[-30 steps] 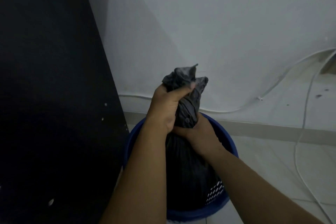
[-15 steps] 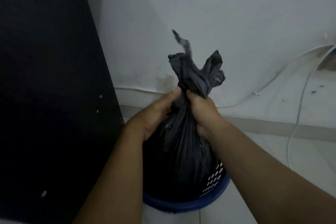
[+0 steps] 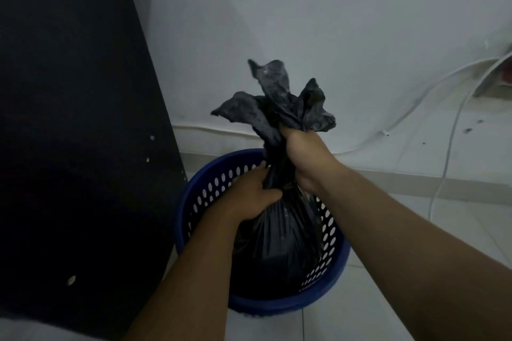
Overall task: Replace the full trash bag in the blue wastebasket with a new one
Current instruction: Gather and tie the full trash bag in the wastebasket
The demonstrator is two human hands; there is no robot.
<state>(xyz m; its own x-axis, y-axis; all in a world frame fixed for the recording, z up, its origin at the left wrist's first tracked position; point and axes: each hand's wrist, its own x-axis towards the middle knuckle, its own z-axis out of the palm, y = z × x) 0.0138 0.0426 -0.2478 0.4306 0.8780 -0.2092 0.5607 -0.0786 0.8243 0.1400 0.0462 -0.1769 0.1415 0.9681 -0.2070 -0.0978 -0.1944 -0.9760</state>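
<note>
Inside blue wastebasket [image 3: 313, 303], both hands grip trash bag [image 3: 279, 246].

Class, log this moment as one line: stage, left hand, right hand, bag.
stage: trash bag gathered, not out | left hand: grips below neck | right hand: grips neck | bag: inside blue wastebasket

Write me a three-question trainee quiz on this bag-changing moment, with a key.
1. Fill in: the dark panel stands on the blue wastebasket's ___ side.
2. The left hand and right hand both grip the trash bag. Which of the hands is higher, at the gathered neck? A) left B) right
3. True or false: the bag hangs fully clear of the wastebasket.
Key: 1 left; 2 B; 3 false, its lower part sits inside.
</note>
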